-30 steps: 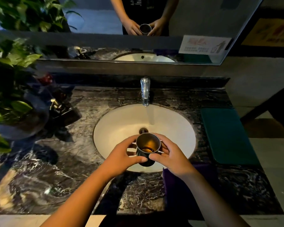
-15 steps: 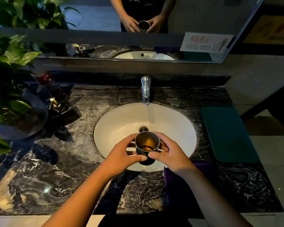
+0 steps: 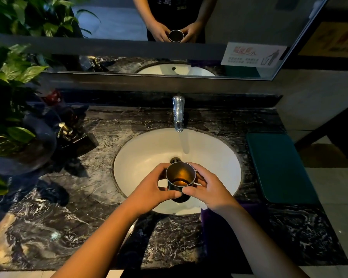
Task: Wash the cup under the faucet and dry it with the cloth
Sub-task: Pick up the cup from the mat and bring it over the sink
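Note:
A dark metal cup (image 3: 180,174) with a shiny inside and a little liquid at its bottom is upright over the front part of the white sink (image 3: 145,157). My left hand (image 3: 149,187) grips its left side and my right hand (image 3: 206,189) its right side. The chrome faucet (image 3: 178,113) stands behind the basin, well beyond the cup; a faint stream seems to fall from it. A dark purple cloth (image 3: 249,207) lies on the counter just under my right wrist, partly hidden by the arm.
A teal mat (image 3: 279,167) lies on the black marble counter (image 3: 68,217) right of the sink. A potted plant (image 3: 10,97) and a soap dispenser (image 3: 65,131) stand at the left. The mirror (image 3: 169,27) behind reflects the hands and cup.
The cup and both hands have stayed nearly where they were, drifting slightly away from me over the basin. The grip is unchanged.

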A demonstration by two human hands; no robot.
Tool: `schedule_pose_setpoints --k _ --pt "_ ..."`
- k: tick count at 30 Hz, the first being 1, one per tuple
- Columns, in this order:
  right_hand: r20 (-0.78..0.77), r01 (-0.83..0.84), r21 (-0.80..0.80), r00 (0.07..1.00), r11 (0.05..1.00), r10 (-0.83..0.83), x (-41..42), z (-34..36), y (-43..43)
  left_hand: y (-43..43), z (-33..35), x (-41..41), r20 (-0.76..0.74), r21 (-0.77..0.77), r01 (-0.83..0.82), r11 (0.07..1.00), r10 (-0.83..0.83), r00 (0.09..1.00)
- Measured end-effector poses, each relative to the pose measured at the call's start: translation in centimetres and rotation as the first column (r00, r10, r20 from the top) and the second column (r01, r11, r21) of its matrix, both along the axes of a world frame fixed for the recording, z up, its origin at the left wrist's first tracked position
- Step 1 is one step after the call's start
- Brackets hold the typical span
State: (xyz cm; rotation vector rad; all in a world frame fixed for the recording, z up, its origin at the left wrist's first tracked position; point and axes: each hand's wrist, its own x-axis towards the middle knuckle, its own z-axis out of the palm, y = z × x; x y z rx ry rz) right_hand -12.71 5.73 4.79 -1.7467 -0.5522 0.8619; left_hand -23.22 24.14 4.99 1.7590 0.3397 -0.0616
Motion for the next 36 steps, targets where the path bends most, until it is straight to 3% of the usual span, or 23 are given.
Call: schedule_pose_setpoints --k 19,30,36 --pt "-0.099 0.092 -0.039 0.990 0.995 -0.096 6.3 -2.3 5.0 4.5 -4.4 7.6 -0.009 -0.013 -0.002 1.000 0.002 1.000" --pt "-0.227 0.013 -0.310 0.970 0.950 -0.087 11.9 -4.4 7.4 6.1 -8.8 11.4 -0.200 -0.009 -0.062 0.998 0.059 0.978" --pt "-0.129 0.371 -0.306 0.896 0.877 -0.424 15.6 -3.1 9.9 7.2 -10.5 12.3 -0.224 -0.001 -0.114 0.994 0.110 0.968"
